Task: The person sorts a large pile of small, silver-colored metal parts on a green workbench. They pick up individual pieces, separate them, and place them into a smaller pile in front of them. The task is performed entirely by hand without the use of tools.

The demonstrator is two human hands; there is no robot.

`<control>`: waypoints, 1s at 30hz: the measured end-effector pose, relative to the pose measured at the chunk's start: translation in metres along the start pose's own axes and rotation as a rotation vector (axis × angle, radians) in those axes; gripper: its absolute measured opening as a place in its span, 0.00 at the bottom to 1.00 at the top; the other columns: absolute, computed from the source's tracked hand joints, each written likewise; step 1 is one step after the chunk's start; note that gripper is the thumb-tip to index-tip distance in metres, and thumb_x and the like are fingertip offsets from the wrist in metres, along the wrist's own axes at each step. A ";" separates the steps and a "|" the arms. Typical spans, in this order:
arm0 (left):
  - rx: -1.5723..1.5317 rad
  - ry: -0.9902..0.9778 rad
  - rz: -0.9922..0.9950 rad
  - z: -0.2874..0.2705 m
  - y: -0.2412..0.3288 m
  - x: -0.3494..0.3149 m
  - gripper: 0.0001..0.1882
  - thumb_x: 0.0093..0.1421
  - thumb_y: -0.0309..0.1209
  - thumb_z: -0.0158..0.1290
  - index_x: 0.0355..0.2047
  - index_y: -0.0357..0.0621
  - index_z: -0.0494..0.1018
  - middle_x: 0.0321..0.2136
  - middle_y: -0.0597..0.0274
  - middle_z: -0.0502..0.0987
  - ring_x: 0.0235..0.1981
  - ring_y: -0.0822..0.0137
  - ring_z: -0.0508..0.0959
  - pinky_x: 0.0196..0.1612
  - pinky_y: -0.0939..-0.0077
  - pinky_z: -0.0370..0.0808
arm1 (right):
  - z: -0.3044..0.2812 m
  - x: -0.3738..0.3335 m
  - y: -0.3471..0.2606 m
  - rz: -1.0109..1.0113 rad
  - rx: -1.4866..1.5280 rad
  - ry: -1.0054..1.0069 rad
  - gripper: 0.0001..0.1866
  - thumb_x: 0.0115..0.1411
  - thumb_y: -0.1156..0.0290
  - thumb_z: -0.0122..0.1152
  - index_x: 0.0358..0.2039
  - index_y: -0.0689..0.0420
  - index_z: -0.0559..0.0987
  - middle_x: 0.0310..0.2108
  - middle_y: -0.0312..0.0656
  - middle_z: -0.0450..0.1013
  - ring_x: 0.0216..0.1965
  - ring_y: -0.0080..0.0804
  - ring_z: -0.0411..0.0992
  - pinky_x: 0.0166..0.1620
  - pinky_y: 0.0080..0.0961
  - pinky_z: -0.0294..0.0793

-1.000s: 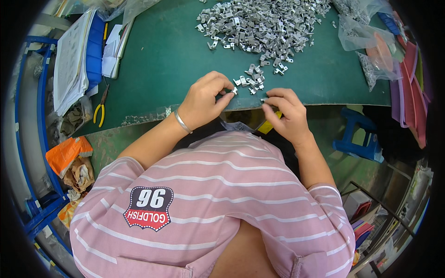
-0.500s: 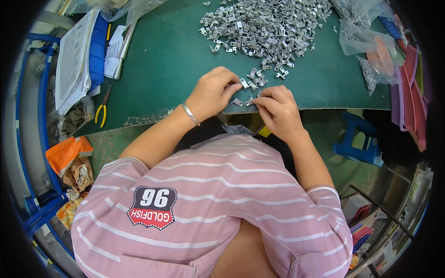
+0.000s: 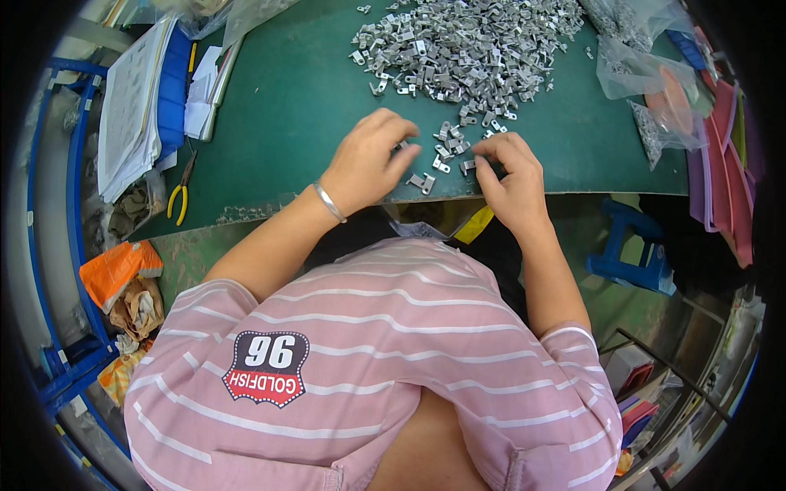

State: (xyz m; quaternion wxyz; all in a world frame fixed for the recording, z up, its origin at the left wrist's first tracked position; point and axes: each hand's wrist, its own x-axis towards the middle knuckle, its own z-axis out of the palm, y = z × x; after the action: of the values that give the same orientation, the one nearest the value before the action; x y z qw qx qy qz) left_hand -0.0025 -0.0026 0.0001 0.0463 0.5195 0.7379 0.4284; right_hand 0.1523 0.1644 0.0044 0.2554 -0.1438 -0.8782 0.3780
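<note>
My left hand [image 3: 368,159] hovers over the green table near its front edge, thumb and forefinger apart. A small metal piece [image 3: 401,145] shows in the gap of its fingers; whether it is held or lies beneath, I cannot tell. My right hand [image 3: 513,176] is curved with thumb and fingertips parted, beside a small silver bent bracket [image 3: 467,167] close to its thumb. Between the hands lies a loose cluster of brackets [image 3: 446,147]. Two more brackets [image 3: 422,182] sit together by the table edge. Behind them spreads a large heap of the same brackets [image 3: 467,53].
Yellow-handled pliers [image 3: 180,196] lie at the left, near a blue tray [image 3: 170,98] and a stack of papers [image 3: 131,106]. Clear bags of metal parts [image 3: 647,135] rest at the right. A blue stool [image 3: 630,245] stands below the table on that side.
Both hands have drawn apart from the pieces at the table edge, fingers spreading. A bracket that was by the right fingertips now lies against another near the edge.
</note>
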 end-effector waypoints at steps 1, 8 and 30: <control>-0.033 0.005 0.043 0.004 0.004 0.003 0.06 0.54 0.25 0.60 0.31 0.39 0.75 0.29 0.58 0.74 0.29 0.60 0.75 0.33 0.68 0.72 | 0.002 0.003 -0.004 0.022 0.042 0.028 0.06 0.50 0.81 0.63 0.31 0.61 0.80 0.30 0.45 0.75 0.36 0.45 0.74 0.40 0.35 0.74; 0.132 -0.134 0.114 0.017 0.004 0.001 0.08 0.50 0.29 0.64 0.28 0.45 0.75 0.30 0.62 0.76 0.34 0.57 0.74 0.39 0.65 0.69 | 0.008 -0.003 0.010 -0.325 0.013 -0.073 0.09 0.48 0.83 0.65 0.32 0.61 0.80 0.32 0.43 0.76 0.35 0.44 0.73 0.39 0.35 0.74; 0.218 -0.056 0.058 0.033 -0.008 0.030 0.09 0.52 0.28 0.59 0.34 0.44 0.75 0.36 0.59 0.76 0.40 0.56 0.75 0.42 0.64 0.68 | 0.024 0.021 0.012 -0.280 -0.157 -0.043 0.09 0.50 0.81 0.63 0.34 0.60 0.79 0.36 0.43 0.75 0.39 0.45 0.73 0.43 0.38 0.71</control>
State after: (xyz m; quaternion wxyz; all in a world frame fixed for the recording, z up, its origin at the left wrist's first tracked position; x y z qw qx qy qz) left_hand -0.0050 0.0399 -0.0150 -0.0021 0.5542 0.7633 0.3320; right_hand 0.1223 0.1677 -0.0116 0.2749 -0.0315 -0.9217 0.2719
